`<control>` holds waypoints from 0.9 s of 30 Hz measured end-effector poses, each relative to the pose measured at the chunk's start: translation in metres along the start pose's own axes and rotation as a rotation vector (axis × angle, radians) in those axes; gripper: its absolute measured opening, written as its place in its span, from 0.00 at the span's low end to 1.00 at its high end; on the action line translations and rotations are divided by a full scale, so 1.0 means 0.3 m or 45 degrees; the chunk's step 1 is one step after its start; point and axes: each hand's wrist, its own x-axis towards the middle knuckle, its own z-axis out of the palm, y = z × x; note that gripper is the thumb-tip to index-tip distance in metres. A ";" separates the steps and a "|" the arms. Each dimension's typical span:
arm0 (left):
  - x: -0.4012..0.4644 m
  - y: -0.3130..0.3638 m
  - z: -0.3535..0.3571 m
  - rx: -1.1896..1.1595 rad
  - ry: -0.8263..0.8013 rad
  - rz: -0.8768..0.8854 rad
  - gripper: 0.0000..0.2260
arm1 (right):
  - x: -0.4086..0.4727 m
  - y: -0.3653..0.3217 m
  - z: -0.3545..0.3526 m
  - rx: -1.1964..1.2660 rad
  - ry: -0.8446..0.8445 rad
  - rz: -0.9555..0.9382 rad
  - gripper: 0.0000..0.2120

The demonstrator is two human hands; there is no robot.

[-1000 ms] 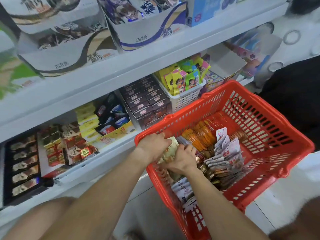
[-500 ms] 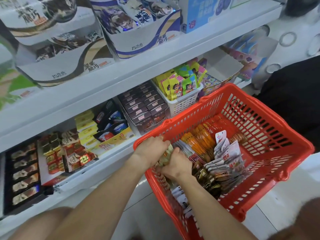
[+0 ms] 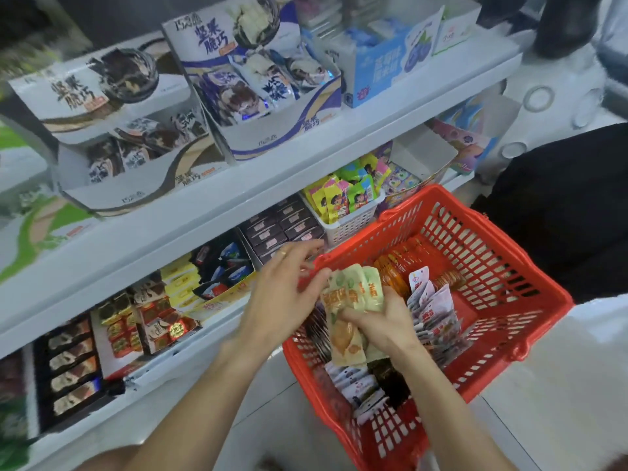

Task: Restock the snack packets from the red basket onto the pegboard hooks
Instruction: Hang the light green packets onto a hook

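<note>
White shelves behind one red basket (image 3: 509,277); hands: right (image 3: 380,321) gripping pale packets (image 3: 353,294), left (image 3: 285,294) spread.

White shelves (image 3: 238,198) — stocked with snack boxes, pale tiled floor (image 3: 543,419)

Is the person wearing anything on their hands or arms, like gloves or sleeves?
No gloves and no sleeves: both forearms are bare as far as the head view shows. The left hand has a thin gold-coloured ring on one finger. The right hand shows no ring or watch on the parts in view.
</note>
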 end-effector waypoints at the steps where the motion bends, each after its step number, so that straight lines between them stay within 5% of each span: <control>1: -0.021 0.054 -0.036 -0.140 0.081 -0.139 0.24 | -0.069 -0.050 -0.067 0.158 -0.027 0.023 0.25; 4: -0.073 0.285 -0.169 -0.583 -0.028 -0.641 0.34 | -0.323 -0.269 -0.267 0.483 -0.127 0.014 0.14; 8: -0.094 0.726 -0.459 -1.345 -0.336 -0.911 0.25 | -0.670 -0.631 -0.468 0.607 -0.217 -0.106 0.12; 16: -0.101 1.608 -1.293 -1.825 -0.299 -0.955 0.16 | -1.412 -1.374 -0.866 0.707 -0.246 -0.266 0.32; 21: -0.155 2.001 -1.727 -1.962 -0.115 -0.867 0.15 | -1.800 -1.792 -0.986 0.413 -0.310 -0.594 0.24; 27: -0.254 2.067 -2.072 -2.014 0.281 -0.722 0.21 | -2.029 -2.127 -0.899 0.006 -0.222 -1.074 0.19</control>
